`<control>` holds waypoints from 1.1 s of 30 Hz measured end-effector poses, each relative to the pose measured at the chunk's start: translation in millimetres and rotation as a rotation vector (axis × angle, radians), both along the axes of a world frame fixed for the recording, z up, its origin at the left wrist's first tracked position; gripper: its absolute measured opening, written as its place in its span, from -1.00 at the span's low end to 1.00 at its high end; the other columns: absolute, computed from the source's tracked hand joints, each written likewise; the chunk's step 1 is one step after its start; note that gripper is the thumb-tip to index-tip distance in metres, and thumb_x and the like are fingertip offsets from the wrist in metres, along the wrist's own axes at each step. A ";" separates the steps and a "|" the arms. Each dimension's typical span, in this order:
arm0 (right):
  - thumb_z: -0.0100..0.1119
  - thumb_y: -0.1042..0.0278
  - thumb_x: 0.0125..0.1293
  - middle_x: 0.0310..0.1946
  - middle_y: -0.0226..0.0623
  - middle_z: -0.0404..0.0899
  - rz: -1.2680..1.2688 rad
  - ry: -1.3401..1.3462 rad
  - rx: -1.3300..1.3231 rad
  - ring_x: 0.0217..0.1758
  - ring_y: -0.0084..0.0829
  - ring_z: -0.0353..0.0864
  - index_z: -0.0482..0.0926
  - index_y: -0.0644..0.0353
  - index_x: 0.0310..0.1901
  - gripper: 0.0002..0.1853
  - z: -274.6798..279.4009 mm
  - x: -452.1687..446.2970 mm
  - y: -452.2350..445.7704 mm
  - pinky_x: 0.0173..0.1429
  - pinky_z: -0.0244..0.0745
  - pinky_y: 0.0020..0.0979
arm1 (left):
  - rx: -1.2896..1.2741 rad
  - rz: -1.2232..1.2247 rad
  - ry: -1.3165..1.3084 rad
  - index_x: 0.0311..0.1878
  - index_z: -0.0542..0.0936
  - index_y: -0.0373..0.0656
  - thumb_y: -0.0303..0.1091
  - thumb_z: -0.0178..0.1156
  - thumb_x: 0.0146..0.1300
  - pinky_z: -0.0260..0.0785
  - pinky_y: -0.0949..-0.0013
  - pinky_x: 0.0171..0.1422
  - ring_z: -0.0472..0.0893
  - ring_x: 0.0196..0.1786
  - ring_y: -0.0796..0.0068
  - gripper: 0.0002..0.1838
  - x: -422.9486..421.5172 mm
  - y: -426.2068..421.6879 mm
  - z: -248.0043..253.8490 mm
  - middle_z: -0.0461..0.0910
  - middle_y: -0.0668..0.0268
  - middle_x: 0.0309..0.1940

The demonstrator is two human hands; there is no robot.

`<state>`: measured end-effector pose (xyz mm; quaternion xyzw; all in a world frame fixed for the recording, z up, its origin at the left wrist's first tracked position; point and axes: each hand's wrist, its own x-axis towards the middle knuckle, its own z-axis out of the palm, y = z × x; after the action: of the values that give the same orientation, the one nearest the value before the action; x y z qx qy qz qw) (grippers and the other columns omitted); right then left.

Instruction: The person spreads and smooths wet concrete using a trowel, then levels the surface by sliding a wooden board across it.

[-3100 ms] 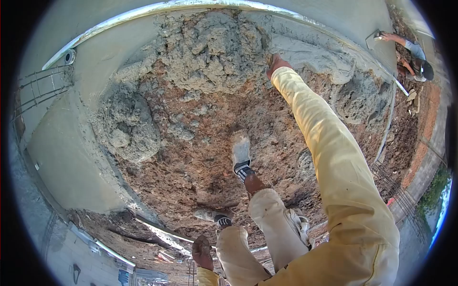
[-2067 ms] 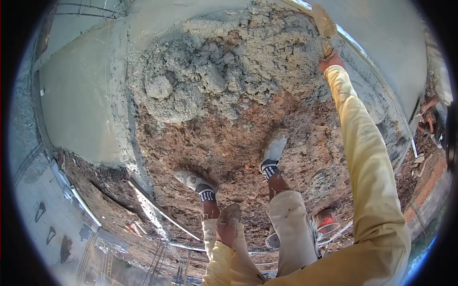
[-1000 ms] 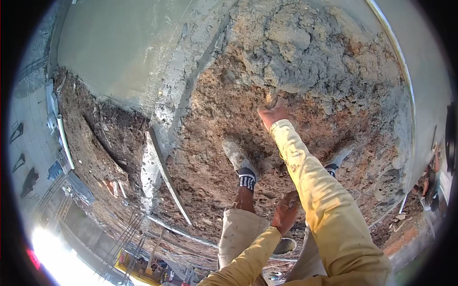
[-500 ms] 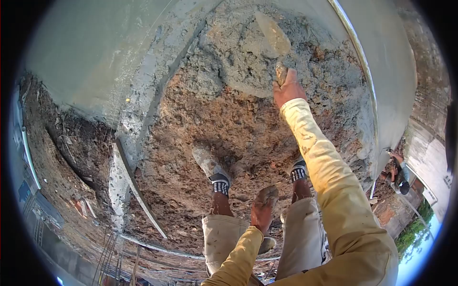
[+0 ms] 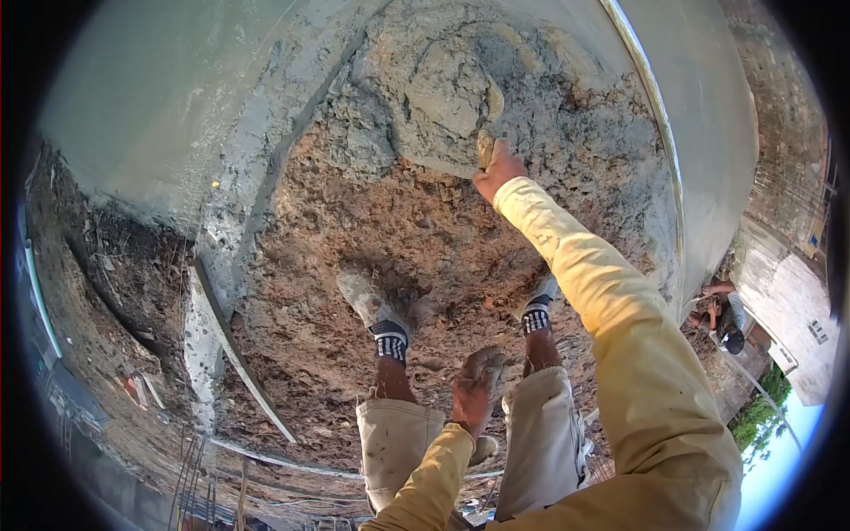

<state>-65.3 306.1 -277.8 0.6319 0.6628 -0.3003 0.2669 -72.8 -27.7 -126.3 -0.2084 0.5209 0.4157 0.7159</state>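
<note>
My right hand [image 5: 501, 170] grips the handle of a trowel [image 5: 484, 149] at the far side of the work area. Its blade is tilted and partly hidden in a heap of wet grey mortar [image 5: 447, 93], with only an edge showing. Between my knees is my left hand [image 5: 476, 387], its muddy fingers curled together, with nothing visible in them. It hangs above the rough brown ground [image 5: 381, 212], apart from the mortar.
Smooth wet concrete [image 5: 133, 115] lies at the upper left, and more past a pale strip [image 5: 651, 80] on the right. A narrow board [image 5: 235, 350] leans at the left. Another person [image 5: 728, 319] crouches at the far right. Thin rods [image 5: 186, 482] stand lower left.
My right hand has moved the trowel left and slightly down; its blade has turned from lying flat in view to edge-on in the mortar. The left hand stays between the knees.
</note>
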 end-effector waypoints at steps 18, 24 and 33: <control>0.10 -0.14 0.29 0.08 0.21 0.48 -0.038 0.129 -0.151 0.10 0.11 0.53 0.08 0.30 0.36 -0.18 66.5 57.5 -97.6 0.17 0.43 -0.07 | -0.023 0.254 -0.029 0.17 0.45 -0.22 -0.42 0.07 0.35 0.44 0.36 0.11 0.56 0.00 0.45 -0.67 47.3 -12.5 -23.9 0.57 0.26 -0.03; -0.10 -0.14 0.40 0.33 0.11 0.23 0.502 0.023 -0.286 0.33 0.01 0.35 0.20 0.15 0.35 -0.35 59.2 -22.7 -60.3 0.30 0.34 -0.09 | -0.022 0.155 0.082 0.14 0.48 -0.23 -0.51 0.05 0.32 0.41 0.40 0.02 0.56 -0.05 0.47 -0.68 39.1 -10.0 -30.9 0.58 0.26 -0.06; -0.24 -0.03 0.48 0.29 -0.03 0.35 0.498 -0.194 0.025 0.29 0.03 0.40 0.24 0.06 0.30 -0.51 -23.2 -39.7 64.2 0.32 0.32 -0.08 | -0.083 0.289 0.039 0.19 0.42 -0.36 -0.54 -0.02 0.34 0.37 0.32 0.25 0.54 0.09 0.39 -0.64 35.1 -12.7 -39.4 0.55 0.19 0.08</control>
<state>-105.0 370.2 -301.0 0.4785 0.7728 -0.1551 0.3871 -37.7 -40.3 -165.7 -0.3026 0.5161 0.4962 0.6293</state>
